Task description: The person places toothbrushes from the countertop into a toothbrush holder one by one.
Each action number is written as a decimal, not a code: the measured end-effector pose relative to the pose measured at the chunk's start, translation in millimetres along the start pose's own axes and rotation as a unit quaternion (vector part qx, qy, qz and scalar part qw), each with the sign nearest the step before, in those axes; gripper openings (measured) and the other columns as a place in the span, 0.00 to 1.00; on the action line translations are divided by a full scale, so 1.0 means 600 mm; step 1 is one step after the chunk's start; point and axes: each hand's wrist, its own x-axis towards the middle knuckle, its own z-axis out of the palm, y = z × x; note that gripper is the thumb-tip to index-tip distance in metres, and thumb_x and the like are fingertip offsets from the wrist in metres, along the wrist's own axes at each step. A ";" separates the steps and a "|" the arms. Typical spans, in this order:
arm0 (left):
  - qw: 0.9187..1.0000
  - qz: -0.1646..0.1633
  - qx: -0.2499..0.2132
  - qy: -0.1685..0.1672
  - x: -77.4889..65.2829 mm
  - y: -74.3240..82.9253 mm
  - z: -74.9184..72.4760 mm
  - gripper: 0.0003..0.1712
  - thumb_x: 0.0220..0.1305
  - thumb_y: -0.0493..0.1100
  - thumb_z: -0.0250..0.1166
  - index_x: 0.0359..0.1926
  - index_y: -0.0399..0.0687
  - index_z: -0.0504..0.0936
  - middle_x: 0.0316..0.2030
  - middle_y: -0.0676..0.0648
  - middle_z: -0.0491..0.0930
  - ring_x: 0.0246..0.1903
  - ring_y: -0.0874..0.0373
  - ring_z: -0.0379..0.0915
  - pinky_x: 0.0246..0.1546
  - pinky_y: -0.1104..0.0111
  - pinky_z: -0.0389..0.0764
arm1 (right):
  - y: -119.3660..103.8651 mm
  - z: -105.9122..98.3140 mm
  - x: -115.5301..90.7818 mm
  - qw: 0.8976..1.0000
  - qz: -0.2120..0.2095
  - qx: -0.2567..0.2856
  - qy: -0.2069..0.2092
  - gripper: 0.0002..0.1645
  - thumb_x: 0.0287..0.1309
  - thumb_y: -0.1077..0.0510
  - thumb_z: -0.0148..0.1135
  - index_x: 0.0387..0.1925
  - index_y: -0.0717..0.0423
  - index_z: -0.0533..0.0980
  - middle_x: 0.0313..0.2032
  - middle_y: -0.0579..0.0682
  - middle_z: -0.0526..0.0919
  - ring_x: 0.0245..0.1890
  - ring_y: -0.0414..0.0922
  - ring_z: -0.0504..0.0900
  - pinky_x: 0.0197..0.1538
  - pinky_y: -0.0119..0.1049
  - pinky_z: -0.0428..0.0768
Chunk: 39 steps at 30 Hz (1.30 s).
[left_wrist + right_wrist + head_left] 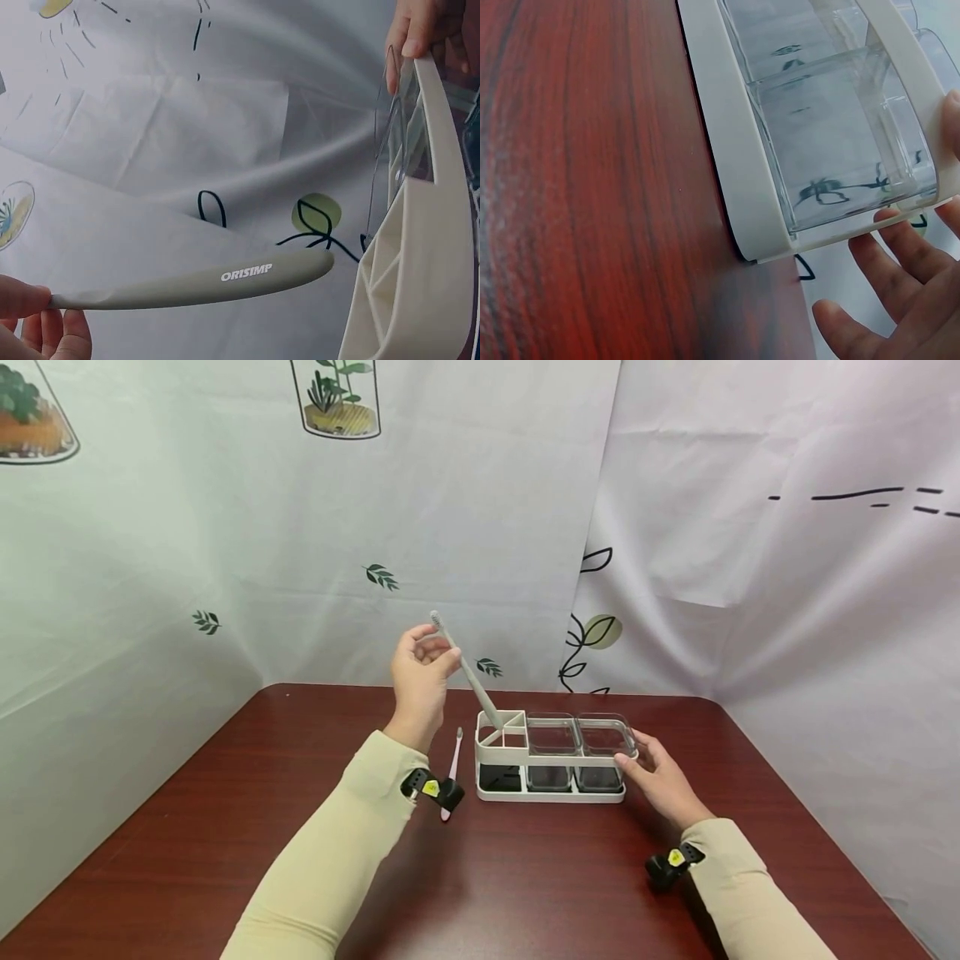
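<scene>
My left hand (422, 685) pinches a grey-green toothbrush (472, 681) near its bristled head, between thumb and fingers. The brush slants down to the right, head up. In the left wrist view its handle end (319, 264) hangs just short of the divided openings of a white toothbrush holder (442, 277). That holder (558, 760) stands upright on the table, with two clear cups (551, 735) in its middle and right places. My right hand (663, 781) grips the holder's right end, thumb on the upper rim; other fingers (900, 266) touch its side.
A pink and white toothbrush (454, 764) lies on the dark red wooden table (225, 827), left of the holder and partly hidden by the left wrist camera (442, 789). A pale printed cloth (487, 527) hangs behind the table's back edge.
</scene>
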 end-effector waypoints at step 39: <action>0.978 0.078 0.153 -0.115 -0.060 -0.083 0.041 0.19 0.59 0.25 0.61 0.52 0.35 0.74 0.41 0.37 0.76 0.44 0.47 0.75 0.46 0.60 0.80 | 0.001 -0.001 0.001 1.000 0.008 0.016 -0.003 0.42 0.68 0.49 0.56 0.73 0.61 0.50 0.67 0.67 0.62 0.64 0.59 0.67 0.61 0.46 0.72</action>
